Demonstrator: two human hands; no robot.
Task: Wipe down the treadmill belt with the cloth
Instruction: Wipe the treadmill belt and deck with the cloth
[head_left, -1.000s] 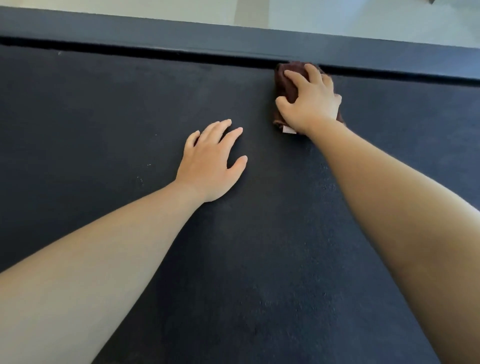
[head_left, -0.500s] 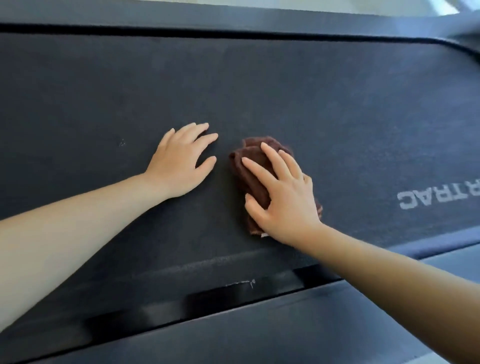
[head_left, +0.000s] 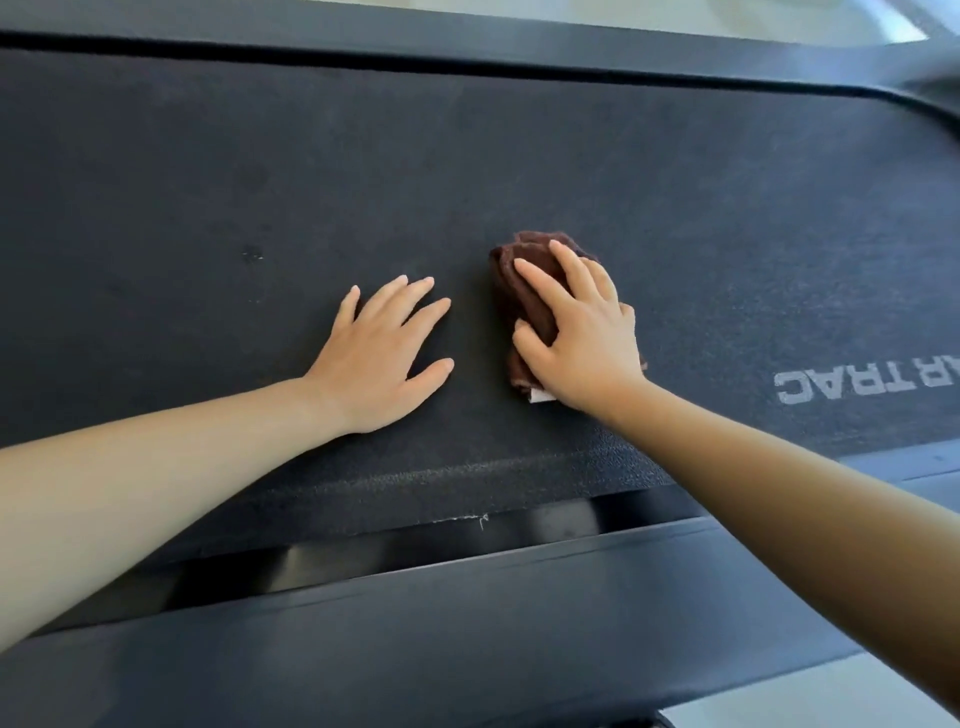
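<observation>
A right hand (head_left: 582, 343), fingers (head_left: 540, 283) curled, grips a bunched brown cloth (head_left: 522, 296) on the treadmill belt (head_left: 208, 182), its long axis running near to far, white tag (head_left: 541, 397) nearest. The left hand (head_left: 379, 358) lies flat just beside it, fingers spread. Upside-down lettering (head_left: 862, 384) at right reads "TRAC".

Head camera looks down and forward; close above the treadmill belt (head_left: 467, 156).
</observation>
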